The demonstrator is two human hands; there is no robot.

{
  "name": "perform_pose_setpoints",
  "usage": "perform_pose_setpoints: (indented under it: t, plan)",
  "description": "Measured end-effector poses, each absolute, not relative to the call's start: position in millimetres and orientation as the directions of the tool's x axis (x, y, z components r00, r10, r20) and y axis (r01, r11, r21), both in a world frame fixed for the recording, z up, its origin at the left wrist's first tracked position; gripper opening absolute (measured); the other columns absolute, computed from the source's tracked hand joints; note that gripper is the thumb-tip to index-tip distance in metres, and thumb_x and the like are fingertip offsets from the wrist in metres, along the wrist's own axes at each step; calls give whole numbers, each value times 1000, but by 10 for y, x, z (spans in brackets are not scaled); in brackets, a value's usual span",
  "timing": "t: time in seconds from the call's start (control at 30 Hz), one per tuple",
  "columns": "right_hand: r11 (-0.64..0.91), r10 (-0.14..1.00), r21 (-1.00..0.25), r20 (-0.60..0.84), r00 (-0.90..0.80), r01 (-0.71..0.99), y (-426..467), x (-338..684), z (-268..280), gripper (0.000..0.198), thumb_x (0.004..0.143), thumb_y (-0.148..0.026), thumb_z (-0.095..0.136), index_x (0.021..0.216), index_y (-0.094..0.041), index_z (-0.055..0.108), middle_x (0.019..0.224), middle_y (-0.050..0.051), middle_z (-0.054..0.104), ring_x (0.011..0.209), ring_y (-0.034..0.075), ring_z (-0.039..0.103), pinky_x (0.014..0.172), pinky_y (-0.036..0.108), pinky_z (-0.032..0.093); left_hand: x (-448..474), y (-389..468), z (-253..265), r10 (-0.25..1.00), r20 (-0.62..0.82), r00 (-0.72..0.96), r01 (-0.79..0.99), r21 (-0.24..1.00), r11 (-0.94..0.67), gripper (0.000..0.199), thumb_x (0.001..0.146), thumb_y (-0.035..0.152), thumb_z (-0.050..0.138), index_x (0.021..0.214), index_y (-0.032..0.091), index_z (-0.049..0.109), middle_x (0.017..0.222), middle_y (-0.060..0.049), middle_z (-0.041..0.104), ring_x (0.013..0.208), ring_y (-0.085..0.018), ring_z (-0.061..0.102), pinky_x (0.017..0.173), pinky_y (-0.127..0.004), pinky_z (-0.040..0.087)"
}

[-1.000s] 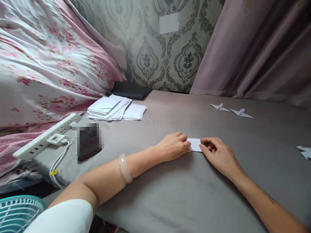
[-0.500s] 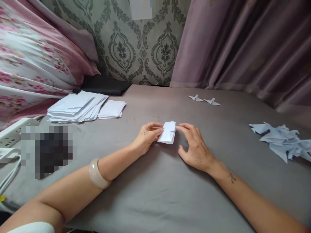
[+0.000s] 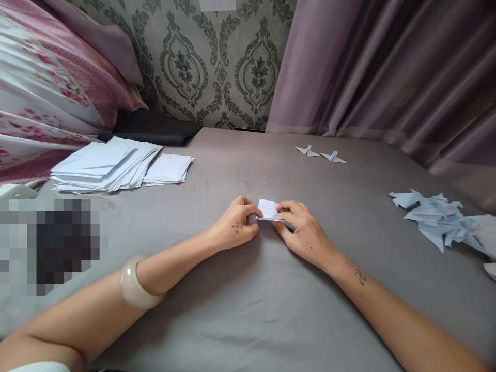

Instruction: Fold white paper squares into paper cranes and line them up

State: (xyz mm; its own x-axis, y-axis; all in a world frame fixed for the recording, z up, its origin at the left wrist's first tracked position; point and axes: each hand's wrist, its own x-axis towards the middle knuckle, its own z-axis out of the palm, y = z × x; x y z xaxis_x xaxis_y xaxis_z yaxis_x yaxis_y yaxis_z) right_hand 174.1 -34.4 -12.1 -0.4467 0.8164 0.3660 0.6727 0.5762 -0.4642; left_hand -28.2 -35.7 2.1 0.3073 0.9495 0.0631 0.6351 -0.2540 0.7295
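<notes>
A small folded sheet of white paper (image 3: 267,208) is between my two hands, just above or on the grey cloth (image 3: 232,310). My left hand (image 3: 238,225) pinches its left edge between thumb and fingers. On the other side, my right hand (image 3: 304,227) grips the right edge, its fingertips on the near fold. The paper's near edge looks creased over, and part of it is hidden by my fingers.
Stacked white paper (image 3: 104,165) lies at the back left, with a smaller pile of squares (image 3: 169,169) beside it. Two folded paper birds (image 3: 334,157) sit at the back right. A heap of folded paper shapes (image 3: 442,217) lies to the right. A black folded item (image 3: 155,126) rests by the wall.
My right hand has moved in and taken hold of the paper's right side. The paper's near part is now folded over. The view has shifted slightly.
</notes>
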Motion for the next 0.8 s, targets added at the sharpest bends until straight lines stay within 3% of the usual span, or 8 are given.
perform_pose_setpoints:
  t: [0.13, 0.27, 0.47, 0.6, 0.7, 0.8]
  plan:
    - [423, 906, -586, 271, -326, 691, -300, 1713, -99, 22, 88, -31, 52, 78, -22, 68, 107, 6, 62, 100, 21, 55, 82, 34, 48, -271, -287, 12, 975, 6, 223, 638, 755, -151, 22, 82, 33, 55, 84, 16, 69, 95, -7, 56, 76, -15, 55, 76, -32, 48]
    - [290, 957, -642, 177, -231, 710, -244, 1695, -90, 26, 86, -36, 53, 70, -21, 67, 106, 6, 62, 96, 20, 58, 75, 32, 47, -218, -241, 7, 988, 0, 156, 661, 743, -104, 24, 84, 34, 55, 75, 15, 67, 92, -7, 57, 79, -17, 55, 79, -34, 47]
    - [252, 967, -653, 190, -168, 714, -201, 1687, -114, 25, 79, -37, 57, 63, -20, 62, 103, 7, 61, 74, 15, 58, 72, 32, 47, -166, -206, -18, 994, -13, 112, 693, 718, -69, 21, 81, 33, 59, 70, 16, 63, 93, -6, 56, 79, -17, 55, 79, -35, 46]
    - [240, 970, -646, 177, -164, 725, -184, 1684, -117, 21, 77, -35, 59, 63, -20, 60, 102, 6, 60, 71, 14, 57, 72, 32, 47, -180, -198, -48, 993, -4, 118, 699, 711, -81, 21, 81, 33, 60, 68, 16, 60, 92, -5, 55, 76, -16, 54, 74, -34, 46]
    - [269, 963, -634, 203, -179, 725, -175, 1687, -129, 19, 78, -34, 59, 65, -20, 58, 99, 6, 60, 76, 16, 58, 73, 32, 47, -210, -208, -96, 990, 33, 138, 714, 690, -122, 18, 81, 33, 60, 74, 16, 59, 93, -5, 54, 75, -16, 54, 71, -33, 46]
    - [306, 950, -620, 248, -190, 723, -176, 1692, -152, 12, 79, -32, 60, 75, -21, 58, 95, 5, 59, 80, 17, 58, 76, 32, 47, -231, -221, -147, 969, 155, 193, 729, 638, -248, 14, 85, 29, 56, 93, 19, 57, 99, -5, 54, 79, -16, 53, 69, -31, 46]
